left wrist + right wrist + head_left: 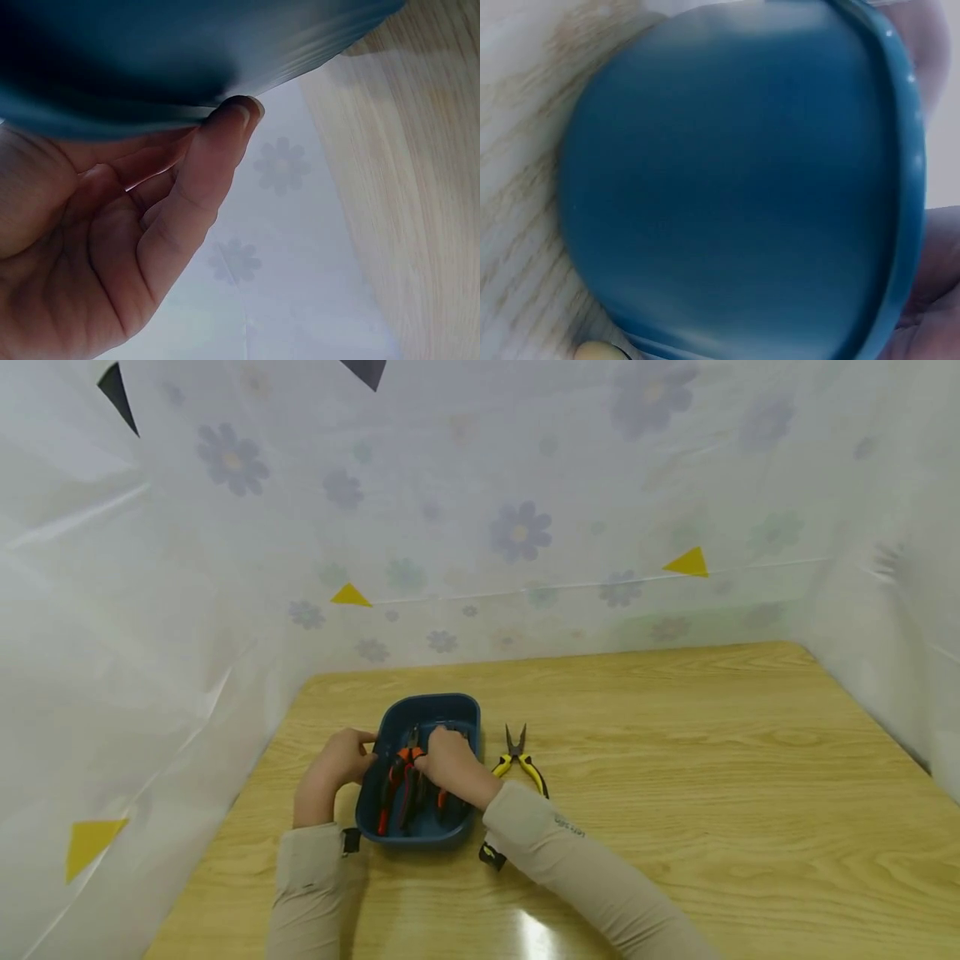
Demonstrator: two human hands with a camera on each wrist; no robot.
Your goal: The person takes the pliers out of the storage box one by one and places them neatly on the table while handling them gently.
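- Head view: the right hand [456, 767] reaches down inside the blue bin [417, 842], fingertips lost from sight among the tools; whether they are clamped on one, I cannot tell.
- Just left of that hand, the red-handled pliers [393, 777] lie in the bin, long axis running mostly away from the person, nose at the far end, handles toward the near wall; how many pairs overlap is unclear.
- The left hand [335, 768] holds the bin's left rim, its fingers curled against the edge in the left wrist view. The right hand is nearer to the pliers' noses.
- Outside, just beside the bin's right wall, the yellow pliers [515, 749] rest on the wooden table [712, 760], nose pointing away, handles spread and partly covered by the right sleeve [577, 856].
- Farther out, a flower-print sheet [450, 527] hangs beyond the table.
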